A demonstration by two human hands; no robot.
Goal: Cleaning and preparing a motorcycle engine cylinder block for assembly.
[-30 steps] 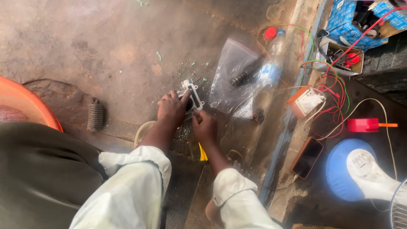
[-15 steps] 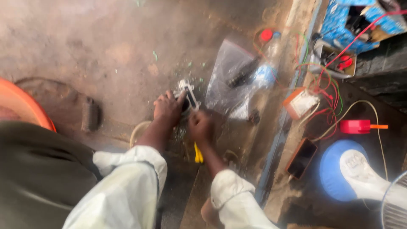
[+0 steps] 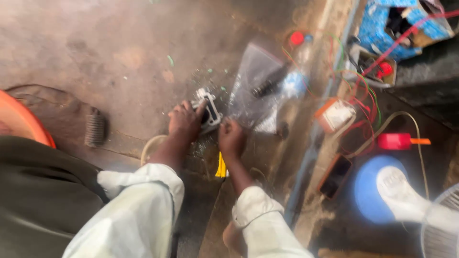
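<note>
My left hand (image 3: 185, 120) presses down on a small white and black metal part (image 3: 209, 111) lying on the dirty concrete floor, fingers wrapped over it. My right hand (image 3: 231, 137) is closed in a fist just right of that part, gripping a tool with a yellow handle (image 3: 221, 166) that sticks out below the hand. The tool's tip is hidden by the hand. Both sleeves are pale and rolled at the wrist.
A clear plastic bag (image 3: 256, 91) with a dark piece lies just beyond the hands, a plastic bottle (image 3: 295, 71) beside it. Right: tangled wires (image 3: 366, 91), an orange-white box (image 3: 335, 114), a phone (image 3: 335, 176), a blue-white fan base (image 3: 387, 193). A wire brush (image 3: 95, 128) and orange basin (image 3: 19, 122) lie left.
The view has shifted slightly and blurred. Both hands stay on the part and the tool in nearly the same place.
</note>
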